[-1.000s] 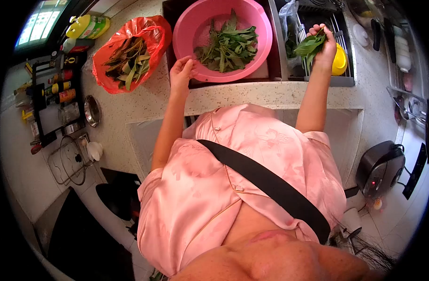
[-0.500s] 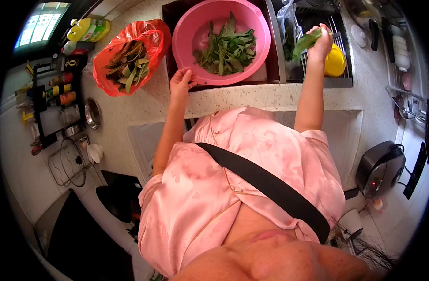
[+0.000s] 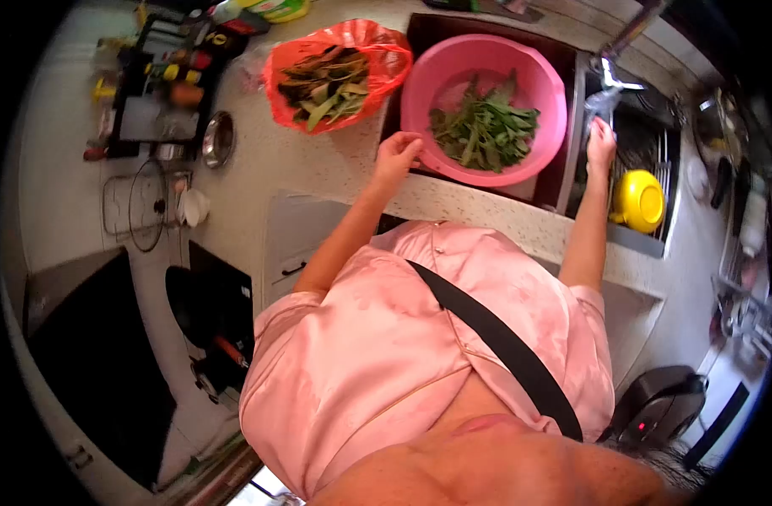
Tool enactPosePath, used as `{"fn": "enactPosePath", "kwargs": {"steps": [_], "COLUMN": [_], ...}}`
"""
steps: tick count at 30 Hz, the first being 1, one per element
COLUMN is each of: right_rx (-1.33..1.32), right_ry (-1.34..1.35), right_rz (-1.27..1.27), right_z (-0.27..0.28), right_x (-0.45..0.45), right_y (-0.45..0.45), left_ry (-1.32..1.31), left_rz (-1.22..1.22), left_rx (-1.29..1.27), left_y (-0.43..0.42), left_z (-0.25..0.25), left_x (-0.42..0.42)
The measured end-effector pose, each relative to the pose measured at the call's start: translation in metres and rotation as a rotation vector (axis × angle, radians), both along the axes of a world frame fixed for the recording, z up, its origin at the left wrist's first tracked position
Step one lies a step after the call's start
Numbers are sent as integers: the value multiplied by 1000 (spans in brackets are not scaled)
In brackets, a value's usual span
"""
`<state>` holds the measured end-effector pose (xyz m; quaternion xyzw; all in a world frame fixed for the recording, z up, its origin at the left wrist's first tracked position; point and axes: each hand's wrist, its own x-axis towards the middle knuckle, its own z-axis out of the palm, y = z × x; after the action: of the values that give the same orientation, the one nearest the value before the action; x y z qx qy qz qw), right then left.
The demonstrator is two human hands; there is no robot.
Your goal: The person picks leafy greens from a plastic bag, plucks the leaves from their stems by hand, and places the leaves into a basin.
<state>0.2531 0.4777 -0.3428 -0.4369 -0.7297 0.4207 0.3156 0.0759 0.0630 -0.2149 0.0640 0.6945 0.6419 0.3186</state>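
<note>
My left hand (image 3: 399, 158) hovers just left of the rim of the pink basin (image 3: 415, 80), its fingers curled in and nothing visible in them. Green leaves (image 3: 487, 126) lie heaped inside the basin, which stands in the left sink. Over the left edge of the right-hand sink, my right hand (image 3: 601, 145) has its fingers drawn together at the lower end of a clear plastic bag (image 3: 604, 103). What those fingers grip, if anything, is hidden. A red plastic bag (image 3: 390, 63) to the left holds wilted leaves and stems (image 3: 327, 84).
An upturned yellow bowl (image 3: 639, 202) rests on the rack in the right sink, below the faucet (image 3: 610, 67). Left along the counter are a metal bowl (image 3: 219, 139) and a black rack of bottles (image 3: 162, 97). A dark rice cooker (image 3: 660, 405) stands at lower right.
My view has swung, so the sinks appear further right. The green leaf is gone from my right hand, which has come to the clear bag. My left fingers have curled in.
</note>
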Motion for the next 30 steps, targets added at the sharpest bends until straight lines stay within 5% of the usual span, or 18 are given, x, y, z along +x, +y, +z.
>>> {"fn": "enactPosePath", "kwargs": {"steps": [1, 3, 5, 9, 12, 15, 19, 21, 23, 25, 26, 30], "right_rx": [-213, -92, -362, -329, -337, -130, 445, 420, 270, -78, 84, -7], "right_ry": [161, 132, 416, 467, 317, 213, -126, -187, -564, -636, -619, -666], "right_rz": [-42, 10, -25, -109, -139, -3, 11, 52, 121, 17, 13, -135], "right_z": [-7, -12, 28, 79, 88, 40, 59, 31, 19, 7, -16, -4], "right_x": [-3, 10, 22, 55, 81, 79, 42, 19, 1, -12, -7, -14], "right_y": [-1, 5, -5, -13, -28, -39, -54, -33, -22, -18, -13, -17], "left_ry": [-34, 11, 40, 26, 44, -4, 12, 63, 73, 81, 88, 110], "left_rz": [-49, -23, -37, -93, -153, -200, -281, -303, -296, -260, -268, -258], "left_rx": [-9, 4, -41, -125, -118, -89, -57, -82, -83, -102, -98, -251], "left_y": [2, 3, 7, 8, 21, 48, 64, 69, 68, 60, 55, 48], "left_z": [-1, 0, 9, 4, 13, 14, 10, 12, 12, 10, 4, -31], "left_x": [0, 3, 6, 12, 18, 20, 20, 20, 18, 13, 9, -22]}}
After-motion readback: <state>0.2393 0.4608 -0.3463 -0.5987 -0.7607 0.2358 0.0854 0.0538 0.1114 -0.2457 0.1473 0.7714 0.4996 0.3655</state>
